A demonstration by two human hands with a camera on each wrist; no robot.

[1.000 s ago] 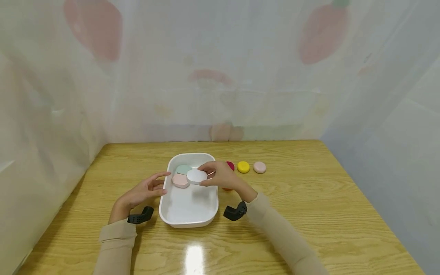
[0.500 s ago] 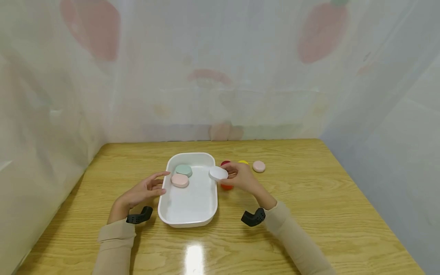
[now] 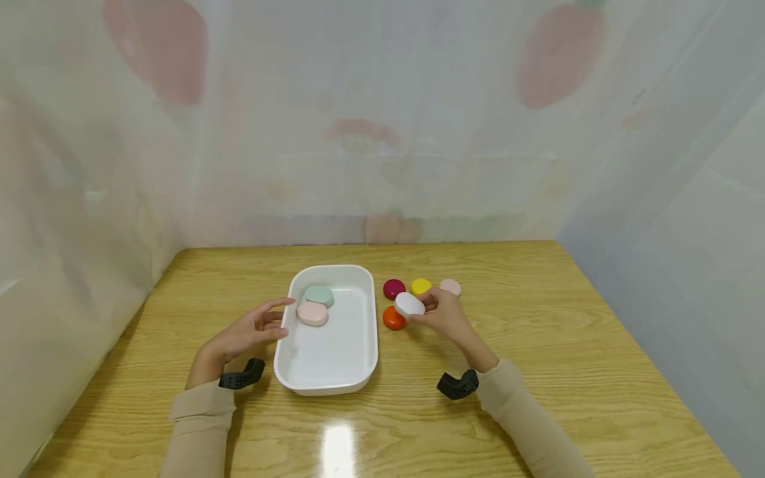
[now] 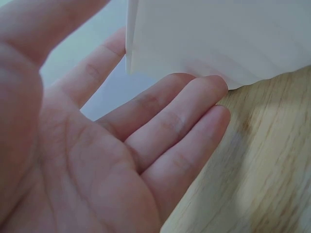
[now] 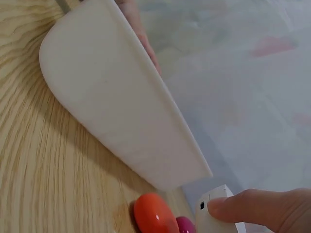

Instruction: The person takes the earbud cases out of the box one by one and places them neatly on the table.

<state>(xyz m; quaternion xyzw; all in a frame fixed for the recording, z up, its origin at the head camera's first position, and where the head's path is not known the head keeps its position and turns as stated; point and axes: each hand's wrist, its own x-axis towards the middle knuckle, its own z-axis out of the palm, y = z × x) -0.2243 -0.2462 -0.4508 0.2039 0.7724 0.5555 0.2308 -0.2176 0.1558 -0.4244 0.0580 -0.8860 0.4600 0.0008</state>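
Note:
My right hand [image 3: 449, 320] pinches a white, rounded, flat case [image 3: 409, 305] above the table, right of the white tray [image 3: 325, 372]. In the right wrist view, a thumb presses the side of the white case [image 5: 208, 221], near a small black slot. Below it is an orange-red round, glossy disc [image 3: 394, 318]. My left hand [image 3: 242, 336] touches the tray's left side with spread, fairly straight fingers. Inside the tray lie a pale green rounded case [image 3: 319, 296] and a pale pink one [image 3: 313, 314].
A magenta disc [image 3: 394, 289], a yellow disc [image 3: 421, 286] and a pale pink disc [image 3: 451, 287] form a row behind my right hand. The wooden table [image 3: 538, 345] reaches a patterned curtain [image 3: 466, 186] at the back and sides.
My right hand has carried the white case from above the tray rightward to over the discs. The tray's two cases stay put, and my left hand has barely moved.

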